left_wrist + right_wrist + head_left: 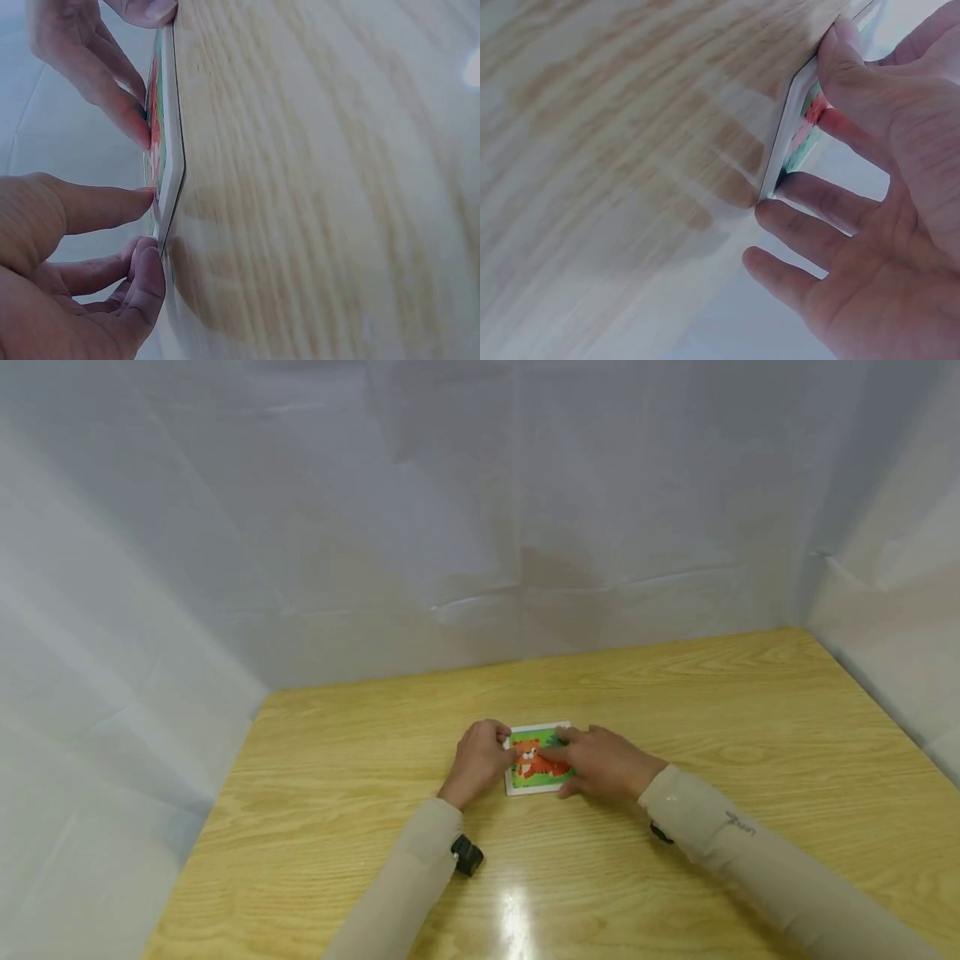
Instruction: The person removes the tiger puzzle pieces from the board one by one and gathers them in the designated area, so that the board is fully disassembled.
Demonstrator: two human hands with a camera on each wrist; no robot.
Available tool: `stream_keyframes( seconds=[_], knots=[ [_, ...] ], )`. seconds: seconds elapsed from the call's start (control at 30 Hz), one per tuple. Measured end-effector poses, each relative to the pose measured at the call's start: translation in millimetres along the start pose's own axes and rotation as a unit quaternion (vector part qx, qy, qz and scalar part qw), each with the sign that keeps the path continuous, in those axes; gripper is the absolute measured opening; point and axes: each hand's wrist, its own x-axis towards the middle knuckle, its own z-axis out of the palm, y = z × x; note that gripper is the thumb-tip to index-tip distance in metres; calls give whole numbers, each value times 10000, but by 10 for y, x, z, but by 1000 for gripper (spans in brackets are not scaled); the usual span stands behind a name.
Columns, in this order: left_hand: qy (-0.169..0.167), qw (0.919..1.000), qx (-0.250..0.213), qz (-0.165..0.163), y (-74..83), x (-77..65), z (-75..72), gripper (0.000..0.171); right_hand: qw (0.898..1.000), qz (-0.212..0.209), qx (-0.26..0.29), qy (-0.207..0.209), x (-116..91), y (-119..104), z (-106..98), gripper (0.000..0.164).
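Observation:
A small white-bordered picture board (537,781), showing an orange cartoon animal on green, lies on the wooden table between both hands. At its left edge, my left hand (480,758) has the thumb on the picture and the other fingers curled against the rim near the far corner. From the right, my right hand (609,763) spans the board: thumb at the near edge, index finger on the picture, middle finger by the far edge. In the right wrist view the ring and little fingers stretch past the board's white rim (774,161). The hands cover parts of the picture's sides.
The light wooden table (337,827) runs out to a far edge against white sheeting (420,527), which also hangs on the left and right. Black wrist devices sit under the sleeves, one at the left wrist (467,855) and one at the right (661,832).

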Motion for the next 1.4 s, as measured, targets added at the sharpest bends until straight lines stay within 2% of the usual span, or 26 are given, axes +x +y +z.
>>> stream_keyframes(
  seconds=[0.17,0.43,0.6,0.87,1.17,1.4],
  knots=[
    [-10,9999,-79,-97,1,5,2,29,9997,-160,-205,34,-6,-4,-8,64],
    [-65,9994,-228,-236,-6,9,0,30,9992,-319,234,-32,47,9,11,63],
    [-84,9995,-238,-191,6,23,2,29,9982,-358,458,-127,38,-2,9,63],
    [-84,9995,-219,-191,-3,25,-8,28,9977,-537,406,-74,37,-20,4,61],
    [-79,9988,-326,-354,-30,16,-15,29,9960,-426,787,-65,57,-7,35,59],
    [-57,9986,-366,-387,-22,16,-12,29,9966,-288,753,-181,64,0,69,61]
  ],
)
